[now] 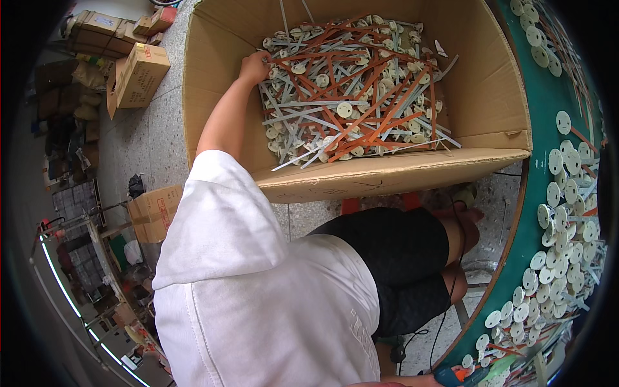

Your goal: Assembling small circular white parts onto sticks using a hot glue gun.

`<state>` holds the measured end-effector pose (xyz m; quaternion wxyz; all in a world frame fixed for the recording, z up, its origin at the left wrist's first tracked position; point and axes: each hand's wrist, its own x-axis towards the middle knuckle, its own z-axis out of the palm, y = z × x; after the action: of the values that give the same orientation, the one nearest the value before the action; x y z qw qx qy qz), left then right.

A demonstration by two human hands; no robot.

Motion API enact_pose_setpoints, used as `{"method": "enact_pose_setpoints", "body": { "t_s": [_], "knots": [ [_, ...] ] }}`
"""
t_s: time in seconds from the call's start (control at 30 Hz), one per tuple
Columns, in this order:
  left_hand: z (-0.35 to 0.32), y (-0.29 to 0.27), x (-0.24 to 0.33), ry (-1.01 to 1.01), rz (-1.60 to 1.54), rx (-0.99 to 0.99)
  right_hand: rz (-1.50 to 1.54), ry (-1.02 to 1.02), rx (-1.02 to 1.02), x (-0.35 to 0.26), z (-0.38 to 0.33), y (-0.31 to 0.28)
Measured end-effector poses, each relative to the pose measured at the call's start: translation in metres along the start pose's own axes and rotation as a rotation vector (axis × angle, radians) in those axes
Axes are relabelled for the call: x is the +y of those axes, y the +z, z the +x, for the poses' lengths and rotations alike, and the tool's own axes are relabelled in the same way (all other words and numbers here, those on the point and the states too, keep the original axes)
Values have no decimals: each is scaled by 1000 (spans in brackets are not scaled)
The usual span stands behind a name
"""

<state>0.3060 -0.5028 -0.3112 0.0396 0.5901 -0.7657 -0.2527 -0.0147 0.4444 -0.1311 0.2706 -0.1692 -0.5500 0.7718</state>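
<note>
My left hand (256, 66) reaches into a large open cardboard box (222, 55) and is at the left edge of the pile in it. Its fingers are curled closed by the strip ends; what they hold, if anything, is hidden. The pile consists of round cream-coloured discs (345, 109) with holes, joined with grey strips (300, 103) and orange-brown strips (387, 109). At the lower edge, my right hand (427, 380) is mostly cut off, its fingers not visible. Right beside it lies a dark blue and orange handheld tool (459, 374) at the green table's edge.
The green tabletop (496, 309) curves along the right, covered with many more discs (561, 258) and strips. Black cables (438, 332) hang beside my legs. More cardboard boxes (143, 74) stand on the speckled floor at left, and a metal rack (106, 258) stands lower left.
</note>
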Motion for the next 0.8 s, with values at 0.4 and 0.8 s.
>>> {"method": "enact_pose_setpoints", "body": {
  "t_s": [0.4,0.8],
  "knots": [
    [6,17,15,16,375,-76,-433,-299,-96,3,-60,63],
    [-4,47,19,-173,381,-83,-161,-72,-101,-13,-76,88]
  ]
}}
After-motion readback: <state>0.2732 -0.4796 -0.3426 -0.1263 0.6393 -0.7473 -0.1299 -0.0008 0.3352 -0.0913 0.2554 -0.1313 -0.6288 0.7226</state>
